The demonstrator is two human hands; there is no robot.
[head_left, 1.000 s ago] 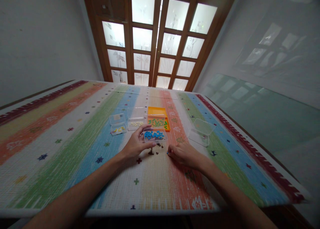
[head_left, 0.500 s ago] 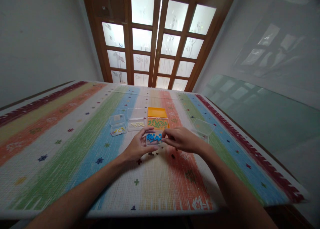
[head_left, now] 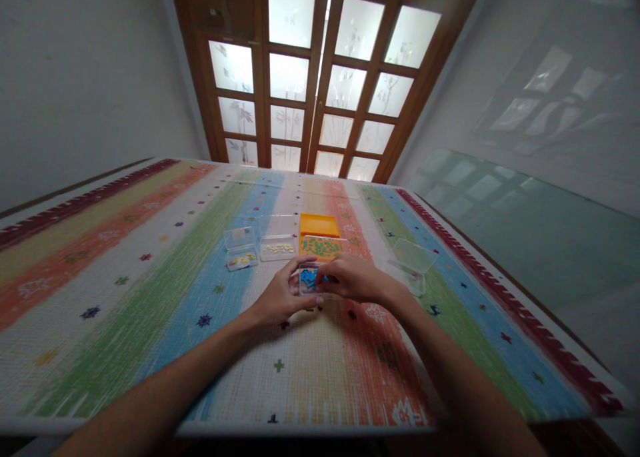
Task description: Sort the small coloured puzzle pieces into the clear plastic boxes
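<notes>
My left hand [head_left: 281, 296] holds a small clear box by its left side, thumb along the near edge and fingers around the far corner. Blue pieces [head_left: 307, 278] lie inside this box. Over its right part is my right hand [head_left: 345, 278], fingers bent and pinched together down at the blue pieces; whatever is between the fingertips is too small to make out. Just beyond stands an orange box [head_left: 320, 226] with its lid raised and green pieces [head_left: 320, 246] in it.
Left of the orange box are a clear box with cream pieces [head_left: 279, 248] and one with yellow pieces [head_left: 243, 260]. An open clear box [head_left: 414, 256] lies to the right. A striped cloth [head_left: 190, 277] covers the table.
My right hand has moved left and down into the box of blue pieces, covering more of them. The whole view has shifted slightly.
</notes>
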